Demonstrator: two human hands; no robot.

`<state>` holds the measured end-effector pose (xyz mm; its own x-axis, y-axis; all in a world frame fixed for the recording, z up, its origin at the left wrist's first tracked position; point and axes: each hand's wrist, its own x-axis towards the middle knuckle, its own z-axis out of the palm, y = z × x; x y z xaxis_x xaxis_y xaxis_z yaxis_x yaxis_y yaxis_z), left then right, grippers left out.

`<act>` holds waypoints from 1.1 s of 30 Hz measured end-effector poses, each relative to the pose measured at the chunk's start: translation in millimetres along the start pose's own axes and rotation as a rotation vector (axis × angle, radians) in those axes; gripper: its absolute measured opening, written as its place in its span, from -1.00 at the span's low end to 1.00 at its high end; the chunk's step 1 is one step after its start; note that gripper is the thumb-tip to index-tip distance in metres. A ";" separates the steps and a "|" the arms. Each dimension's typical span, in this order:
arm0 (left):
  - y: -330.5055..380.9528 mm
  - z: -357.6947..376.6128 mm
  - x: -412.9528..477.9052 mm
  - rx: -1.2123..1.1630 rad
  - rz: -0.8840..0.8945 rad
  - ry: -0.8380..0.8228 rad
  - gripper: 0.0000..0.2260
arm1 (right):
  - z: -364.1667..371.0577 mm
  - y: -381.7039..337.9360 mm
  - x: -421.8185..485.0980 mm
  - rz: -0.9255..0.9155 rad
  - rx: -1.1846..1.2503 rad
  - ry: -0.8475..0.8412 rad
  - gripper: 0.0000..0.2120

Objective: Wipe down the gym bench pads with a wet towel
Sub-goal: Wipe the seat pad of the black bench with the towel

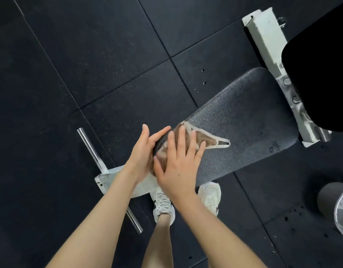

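1. Brown towel with a pale hem (205,140) lies on the near end of the black textured bench pad (244,117).
2. We press our right hand (178,163) flat on it, fingers spread and straight.
3. Our left hand (143,151) rests against the pad's end, fingers loosely extended, grasping nothing.

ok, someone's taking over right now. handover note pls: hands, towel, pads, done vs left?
Hands: the left hand is open, with straight fingers against the near end of the seat pad. The right hand is open and spread flat, pressing the towel onto that end.
Towel: one corner trails toward the pad's middle.
Done: cannot tell how much is wiped, as no clear wet trace shows.
Left: likely the rest of the seat pad, then the back pad at far right.
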<state>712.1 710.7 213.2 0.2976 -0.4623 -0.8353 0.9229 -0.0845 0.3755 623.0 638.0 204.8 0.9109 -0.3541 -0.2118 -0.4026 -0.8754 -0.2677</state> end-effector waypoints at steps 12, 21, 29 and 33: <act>-0.8 -5.6 -5.8 0.245 0.101 0.078 -0.42 | -7.4 18.2 42.6 0.009 -0.047 0.062 -0.40; -16.1 24.5 -25.4 0.735 0.324 0.326 -0.63 | -30.2 144.0 14.6 -0.276 -0.099 0.038 -0.35; -20.1 41.1 -1.2 1.195 0.509 0.525 -0.40 | -38.6 142.9 37.6 0.212 -0.059 0.042 -0.18; -27.5 58.7 3.2 1.187 0.504 0.636 -0.40 | -36.3 143.2 23.2 -0.068 -0.090 -0.005 -0.25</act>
<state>673.3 659.7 223.7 0.8741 -0.2249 -0.4305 0.0372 -0.8527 0.5211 589.8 492.5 195.7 0.9351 -0.2916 -0.2012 -0.3302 -0.9232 -0.1965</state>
